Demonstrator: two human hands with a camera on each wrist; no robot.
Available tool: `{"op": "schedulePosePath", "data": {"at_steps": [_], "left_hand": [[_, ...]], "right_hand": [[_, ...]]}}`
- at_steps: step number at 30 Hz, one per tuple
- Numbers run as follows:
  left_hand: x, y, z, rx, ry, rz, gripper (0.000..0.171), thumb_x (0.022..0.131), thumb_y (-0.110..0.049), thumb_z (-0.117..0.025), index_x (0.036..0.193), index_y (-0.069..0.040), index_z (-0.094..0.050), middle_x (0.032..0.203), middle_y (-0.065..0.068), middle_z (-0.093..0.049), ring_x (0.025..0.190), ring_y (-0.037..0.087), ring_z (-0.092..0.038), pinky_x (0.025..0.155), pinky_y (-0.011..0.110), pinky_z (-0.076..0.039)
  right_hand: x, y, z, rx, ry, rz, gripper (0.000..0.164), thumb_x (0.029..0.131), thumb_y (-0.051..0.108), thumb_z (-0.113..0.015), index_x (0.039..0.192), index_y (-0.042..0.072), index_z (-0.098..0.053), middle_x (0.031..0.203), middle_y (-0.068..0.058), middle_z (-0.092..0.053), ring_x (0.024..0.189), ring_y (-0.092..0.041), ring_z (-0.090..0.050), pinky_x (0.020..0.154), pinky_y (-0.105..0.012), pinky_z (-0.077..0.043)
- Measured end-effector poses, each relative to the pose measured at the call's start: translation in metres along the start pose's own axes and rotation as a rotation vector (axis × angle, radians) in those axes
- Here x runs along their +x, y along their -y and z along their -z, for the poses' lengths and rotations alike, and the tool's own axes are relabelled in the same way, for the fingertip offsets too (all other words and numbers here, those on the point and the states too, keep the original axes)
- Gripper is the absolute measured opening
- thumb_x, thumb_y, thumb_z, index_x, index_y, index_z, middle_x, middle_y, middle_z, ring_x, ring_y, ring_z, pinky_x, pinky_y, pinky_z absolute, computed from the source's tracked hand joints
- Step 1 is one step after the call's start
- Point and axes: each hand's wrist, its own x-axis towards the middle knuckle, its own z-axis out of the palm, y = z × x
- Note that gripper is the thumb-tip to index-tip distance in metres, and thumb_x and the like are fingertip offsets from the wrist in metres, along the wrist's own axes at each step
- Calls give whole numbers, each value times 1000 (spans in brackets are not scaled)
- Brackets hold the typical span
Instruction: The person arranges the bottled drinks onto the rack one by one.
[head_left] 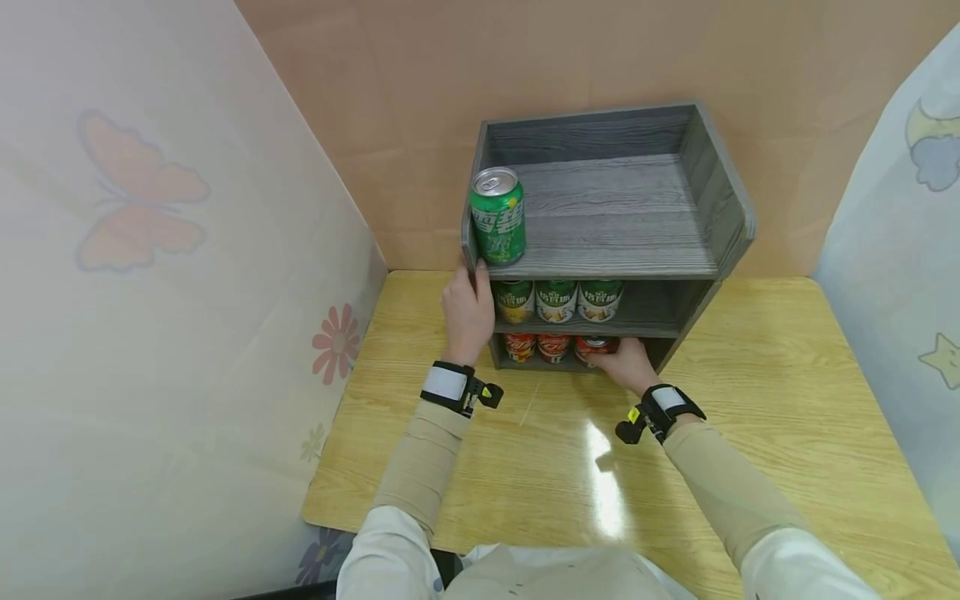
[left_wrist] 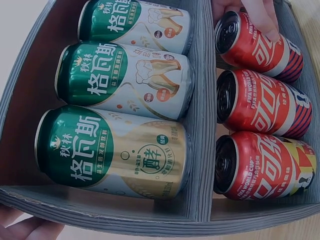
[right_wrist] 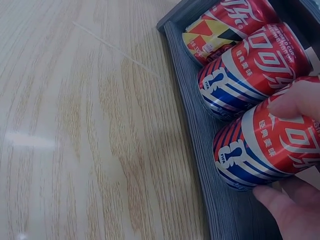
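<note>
A grey wooden three-tier shelf stands on the table. My left hand holds its left side near the top tier; in the left wrist view only some fingers show outside the panel. My right hand reaches into the bottom tier. It grips a red cola can, thumb on one side and fingers on the other. This can is the rightmost of three red ones, beside a middle can and a yellow-patterned can. Part of the right hand is cut off in its wrist view.
Three green-topped drink cans line the middle tier from the left. A green soda can stands upright at the top tier's left end. The wooden table extends in front, with walls behind and at both sides.
</note>
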Motion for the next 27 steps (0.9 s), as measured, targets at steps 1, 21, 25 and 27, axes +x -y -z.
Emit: {"op": "schedulePosePath", "data": {"at_steps": [1,21,25,27], "left_hand": [[0,0,0,1,1,-1,35,110,-25,-44,104,4,-62,83,17,-62,74,31,-63,60,45,-44],[1,-1,1,-1,3,-7,32,110,-23,-44,103,2,-61,79,14,-60,69,29,-59,57,43,-41],[1,-1,1,-3,2,-3,32,110,-24,-44,106,2,-62,83,16,-63,73,30,-62,59,44,-43],[1,-1,1,-2,1,-2,32,110,-25,-43,108,2,-62,87,17,-65,77,32,-64,61,45,-45]], "right_hand": [[0,1,0,8,4,0,76,90,8,-77,151,-2,-33,144,-29,-42,133,-48,-43,105,-59,-38],[8,6,-2,51,9,-7,80,93,13,-76,154,2,-26,153,-24,-33,141,-43,-33,112,-55,-29],[10,3,-2,52,19,-34,79,94,16,-75,155,3,-26,153,-24,-33,141,-42,-34,111,-55,-30],[10,1,-2,52,19,-47,79,94,17,-75,155,3,-26,153,-23,-34,140,-42,-34,110,-56,-31]]}}
